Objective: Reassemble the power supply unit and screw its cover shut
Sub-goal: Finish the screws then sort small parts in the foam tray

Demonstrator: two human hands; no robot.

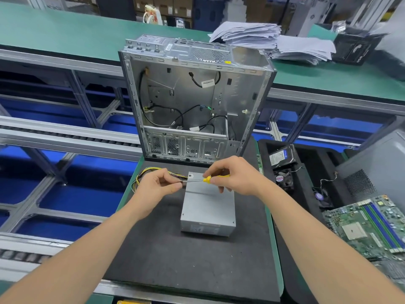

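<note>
The power supply unit (208,207) lies flat on the black foam mat (175,249), in the far half and a little right of the middle, with its long axis running from the near edge of the mat toward the far edge. Its bundle of cables (142,174) leaves the far end and curls toward the far left corner of the mat. Both hands are above this far end. The right hand (236,178) has its fingers closed around the yellow handle of the screwdriver (206,179). The left hand (153,187) pinches the tip of the shaft between thumb and fingertips; perhaps a screw is there, but it is too small to tell. The screwdriver lies crosswise to the unit, with the tip pointing left, so I judge it must be turned downward to reach the cover. The far left corner of the cover is just below the shaft, and the left hand is nearer to it.
</note>
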